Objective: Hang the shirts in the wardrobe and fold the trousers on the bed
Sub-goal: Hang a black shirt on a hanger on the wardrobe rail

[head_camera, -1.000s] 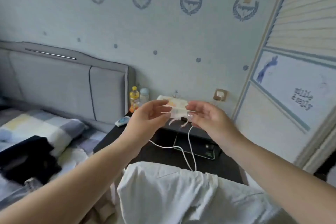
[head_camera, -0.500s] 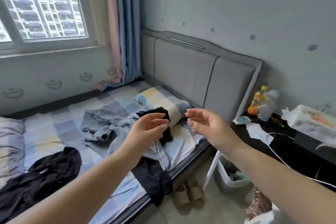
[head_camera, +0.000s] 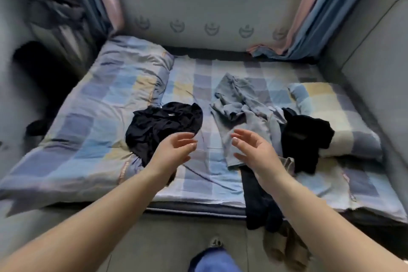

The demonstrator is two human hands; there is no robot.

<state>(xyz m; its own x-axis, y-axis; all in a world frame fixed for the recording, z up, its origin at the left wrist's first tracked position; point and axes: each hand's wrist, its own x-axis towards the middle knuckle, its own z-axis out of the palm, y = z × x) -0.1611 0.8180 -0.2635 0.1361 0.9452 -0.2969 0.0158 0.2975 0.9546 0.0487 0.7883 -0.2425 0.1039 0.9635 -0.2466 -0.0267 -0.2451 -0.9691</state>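
Note:
A crumpled black garment (head_camera: 161, 126) lies on the checked bed (head_camera: 198, 174), left of centre. A grey-blue garment (head_camera: 242, 115) lies spread in the middle. Another black garment (head_camera: 304, 137) sits beside the pillow, and a dark garment (head_camera: 258, 203) hangs over the bed's front edge. My left hand (head_camera: 174, 150) hovers over the near edge of the left black garment, fingers relaxed, holding nothing. Over the lower end of the grey-blue garment, my right hand (head_camera: 256, 150) hovers just as empty, palm facing the left hand.
A folded checked quilt (head_camera: 92, 121) covers the bed's left side and a checked pillow (head_camera: 331, 117) lies at the right by the grey headboard (head_camera: 375, 55). Curtains (head_camera: 304, 17) hang at the far wall. Slippers (head_camera: 284, 247) lie on the floor below the bed edge.
The view has swung left from the bedside table to face the bed. My hands let go of the white item with cords and now hover empty over the clothes.

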